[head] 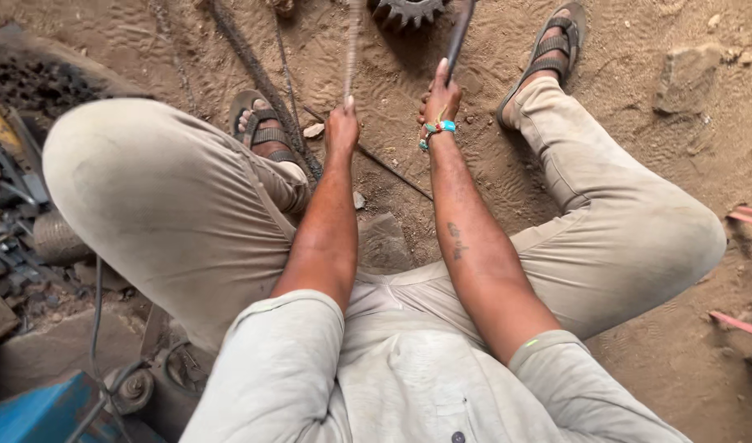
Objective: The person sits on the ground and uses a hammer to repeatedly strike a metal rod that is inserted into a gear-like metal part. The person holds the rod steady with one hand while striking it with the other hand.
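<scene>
I sit low over sandy ground with my knees apart, in beige trousers and sandals. My left hand (341, 128) is closed around a thin ribbed metal rod (352, 49) that runs up out of the top of the view. My right hand (440, 100), with a beaded bracelet on the wrist, grips a dark flat metal bar (459, 34) that also points away from me. Both hands are held out between my feet, a hand's width apart. A toothed metal gear (405, 10) lies on the ground just beyond them.
Long steel rods (257, 70) lie across the sand by my left foot. Scrap metal parts (19, 213) are piled at the left edge, with a blue machine (44, 410) and cable at the bottom left. A stone (688, 78) and pink strips (749, 215) lie at the right.
</scene>
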`<state>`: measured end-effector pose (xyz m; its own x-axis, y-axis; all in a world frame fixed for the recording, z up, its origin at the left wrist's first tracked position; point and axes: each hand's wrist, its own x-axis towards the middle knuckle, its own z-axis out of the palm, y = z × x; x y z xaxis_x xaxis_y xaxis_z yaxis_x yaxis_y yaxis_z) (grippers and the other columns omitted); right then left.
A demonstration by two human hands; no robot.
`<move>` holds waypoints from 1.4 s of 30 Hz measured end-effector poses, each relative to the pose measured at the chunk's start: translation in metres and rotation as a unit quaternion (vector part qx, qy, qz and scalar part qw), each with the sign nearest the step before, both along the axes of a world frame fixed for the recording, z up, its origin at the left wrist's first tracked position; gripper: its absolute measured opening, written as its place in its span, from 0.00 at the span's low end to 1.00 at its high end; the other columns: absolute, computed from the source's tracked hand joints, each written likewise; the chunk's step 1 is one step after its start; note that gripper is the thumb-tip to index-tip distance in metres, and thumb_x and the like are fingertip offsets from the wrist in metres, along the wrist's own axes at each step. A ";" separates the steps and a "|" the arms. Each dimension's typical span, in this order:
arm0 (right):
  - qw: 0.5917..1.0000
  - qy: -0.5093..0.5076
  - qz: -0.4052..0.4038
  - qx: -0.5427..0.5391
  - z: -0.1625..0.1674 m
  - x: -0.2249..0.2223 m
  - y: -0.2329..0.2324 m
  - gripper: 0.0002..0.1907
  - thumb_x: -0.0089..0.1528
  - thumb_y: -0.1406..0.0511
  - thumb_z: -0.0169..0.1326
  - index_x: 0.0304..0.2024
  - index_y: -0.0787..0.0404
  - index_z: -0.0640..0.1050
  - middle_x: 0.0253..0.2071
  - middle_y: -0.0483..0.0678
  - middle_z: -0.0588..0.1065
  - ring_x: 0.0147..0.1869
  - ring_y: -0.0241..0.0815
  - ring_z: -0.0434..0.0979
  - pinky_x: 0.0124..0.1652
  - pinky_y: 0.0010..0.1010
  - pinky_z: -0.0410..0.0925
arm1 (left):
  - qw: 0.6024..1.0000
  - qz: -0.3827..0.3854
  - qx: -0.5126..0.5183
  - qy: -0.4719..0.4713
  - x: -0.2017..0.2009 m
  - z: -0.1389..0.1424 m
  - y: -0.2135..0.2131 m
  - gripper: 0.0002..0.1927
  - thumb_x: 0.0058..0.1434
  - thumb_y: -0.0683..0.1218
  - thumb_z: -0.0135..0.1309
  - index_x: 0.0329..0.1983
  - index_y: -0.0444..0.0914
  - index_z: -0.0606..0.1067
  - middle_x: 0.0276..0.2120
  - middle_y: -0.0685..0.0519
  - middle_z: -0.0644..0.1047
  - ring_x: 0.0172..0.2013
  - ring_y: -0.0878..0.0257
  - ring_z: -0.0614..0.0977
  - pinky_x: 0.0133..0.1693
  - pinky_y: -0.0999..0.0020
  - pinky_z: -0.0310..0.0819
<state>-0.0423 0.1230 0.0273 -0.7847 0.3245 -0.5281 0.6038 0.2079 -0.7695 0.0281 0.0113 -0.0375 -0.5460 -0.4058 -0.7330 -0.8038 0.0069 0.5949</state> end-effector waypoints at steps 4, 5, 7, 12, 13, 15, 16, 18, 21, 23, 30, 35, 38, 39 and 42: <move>0.997 -0.012 -0.048 -0.066 0.003 0.009 -0.006 0.30 0.64 0.38 0.50 0.26 0.54 0.68 0.16 0.37 0.65 0.13 0.30 0.61 0.11 0.27 0.56 | 0.972 0.156 0.136 0.108 -0.009 0.009 0.011 0.17 0.72 0.55 0.42 0.49 0.41 0.76 0.25 0.55 0.74 0.17 0.67 0.70 0.16 0.69 0.63; 0.996 -0.014 -0.054 -0.064 0.005 0.012 -0.008 0.29 0.64 0.38 0.51 0.26 0.53 0.68 0.16 0.37 0.66 0.14 0.30 0.61 0.11 0.27 0.58 | 0.982 0.128 0.068 0.121 -0.013 0.013 0.016 0.20 0.73 0.58 0.41 0.47 0.41 0.78 0.24 0.55 0.75 0.19 0.68 0.72 0.19 0.68 0.65; 0.991 -0.042 -0.068 -0.105 0.011 0.017 -0.013 0.29 0.64 0.39 0.50 0.25 0.54 0.65 0.15 0.38 0.61 0.13 0.31 0.58 0.11 0.26 0.53 | 0.982 0.075 -0.075 0.155 -0.024 0.021 0.018 0.26 0.77 0.62 0.40 0.44 0.40 0.81 0.23 0.54 0.78 0.24 0.69 0.75 0.26 0.68 0.68; 0.966 -0.076 -0.163 -0.187 0.022 0.032 -0.026 0.29 0.66 0.41 0.50 0.28 0.56 0.65 0.17 0.39 0.61 0.14 0.31 0.56 0.12 0.25 0.51 | 0.991 0.083 -0.005 0.107 -0.026 0.031 0.016 0.28 0.72 0.64 0.38 0.48 0.40 0.79 0.29 0.49 0.77 0.27 0.57 0.78 0.31 0.51 0.76; 0.956 -0.079 -0.191 -0.206 0.023 0.036 -0.027 0.28 0.66 0.42 0.50 0.29 0.57 0.65 0.17 0.40 0.62 0.15 0.32 0.57 0.13 0.26 0.52 | 0.992 0.091 0.029 0.087 -0.023 0.031 0.017 0.27 0.73 0.64 0.38 0.49 0.40 0.77 0.30 0.48 0.76 0.27 0.54 0.77 0.31 0.49 0.77; 0.938 -0.080 -0.232 -0.245 0.025 0.045 -0.029 0.28 0.66 0.43 0.52 0.30 0.58 0.66 0.19 0.41 0.63 0.15 0.34 0.58 0.14 0.27 0.54 | 0.991 0.086 0.005 0.100 -0.017 0.032 0.017 0.29 0.71 0.65 0.38 0.46 0.40 0.80 0.32 0.48 0.79 0.33 0.54 0.81 0.37 0.52 0.78; 0.929 -0.079 -0.244 -0.266 0.026 0.050 -0.029 0.28 0.67 0.43 0.53 0.31 0.59 0.66 0.19 0.41 0.62 0.16 0.35 0.58 0.14 0.28 0.55 | 0.991 0.084 -0.008 0.108 -0.015 0.032 0.018 0.30 0.70 0.65 0.38 0.44 0.40 0.81 0.34 0.47 0.81 0.36 0.54 0.84 0.39 0.53 0.78; 0.929 -0.074 -0.261 -0.250 0.030 0.059 -0.027 0.29 0.66 0.44 0.56 0.30 0.59 0.65 0.20 0.41 0.61 0.16 0.35 0.57 0.14 0.28 0.53 | 0.990 0.061 -0.065 0.111 -0.012 0.035 0.018 0.30 0.70 0.65 0.40 0.45 0.37 0.82 0.37 0.42 0.82 0.39 0.46 0.83 0.42 0.48 0.76; 0.945 -0.073 -0.258 -0.188 0.038 0.070 -0.022 0.29 0.63 0.43 0.58 0.29 0.57 0.64 0.18 0.41 0.58 0.14 0.34 0.53 0.13 0.26 0.48 | 0.994 0.054 -0.061 0.078 -0.013 0.045 0.014 0.31 0.68 0.66 0.41 0.45 0.36 0.82 0.40 0.38 0.82 0.42 0.42 0.83 0.45 0.46 0.75; 0.945 -0.074 -0.237 -0.211 0.044 0.075 -0.019 0.28 0.62 0.43 0.57 0.28 0.56 0.64 0.17 0.40 0.58 0.13 0.34 0.52 0.13 0.26 0.47 | 0.994 0.053 -0.057 0.079 -0.015 0.054 0.011 0.32 0.68 0.66 0.41 0.45 0.35 0.82 0.41 0.37 0.82 0.43 0.41 0.83 0.46 0.47 0.76; 0.951 -0.077 -0.237 -0.182 0.063 0.084 -0.011 0.28 0.65 0.43 0.55 0.30 0.56 0.63 0.17 0.39 0.59 0.15 0.33 0.52 0.15 0.27 0.49 | 0.995 0.045 0.042 0.082 -0.018 0.086 0.010 0.32 0.67 0.66 0.41 0.45 0.34 0.79 0.39 0.38 0.83 0.40 0.43 0.87 0.42 0.47 0.81; 0.968 -0.044 -0.130 -0.212 0.074 0.077 -0.011 0.28 0.65 0.42 0.54 0.32 0.58 0.65 0.17 0.39 0.56 0.15 0.32 0.50 0.15 0.27 0.48 | 0.989 0.035 -0.055 0.132 -0.022 0.093 0.008 0.33 0.64 0.67 0.49 0.42 0.32 0.81 0.40 0.32 0.81 0.44 0.36 0.83 0.47 0.45 0.77; 0.974 -0.082 -0.096 -0.188 0.069 0.075 -0.012 0.28 0.64 0.41 0.53 0.34 0.58 0.67 0.17 0.39 0.57 0.15 0.32 0.52 0.16 0.26 0.47 | 0.986 0.023 -0.067 0.148 -0.017 0.086 0.008 0.32 0.64 0.67 0.48 0.41 0.34 0.82 0.40 0.33 0.81 0.45 0.35 0.82 0.47 0.43 0.76; 0.971 -0.098 -0.086 -0.202 0.065 0.074 -0.013 0.29 0.65 0.40 0.52 0.34 0.58 0.67 0.18 0.39 0.58 0.15 0.32 0.52 0.16 0.26 0.47 | 0.987 0.017 -0.072 0.146 -0.017 0.082 0.007 0.32 0.64 0.67 0.48 0.41 0.34 0.82 0.41 0.33 0.81 0.45 0.35 0.82 0.48 0.43 0.76; 0.967 -0.139 -0.085 -0.196 0.052 0.072 -0.014 0.30 0.66 0.39 0.51 0.33 0.58 0.68 0.18 0.39 0.59 0.15 0.33 0.52 0.16 0.26 0.47 | 0.986 -0.001 -0.073 0.149 -0.015 0.074 0.008 0.32 0.63 0.68 0.48 0.43 0.34 0.81 0.40 0.32 0.80 0.46 0.34 0.81 0.47 0.42 0.75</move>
<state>0.0298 0.1090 0.0798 -0.5471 0.1681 -0.8200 0.7988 -0.1881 -0.5714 0.0132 0.0193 0.0364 -0.7291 -0.4933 -0.4744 -0.5935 0.1108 0.7971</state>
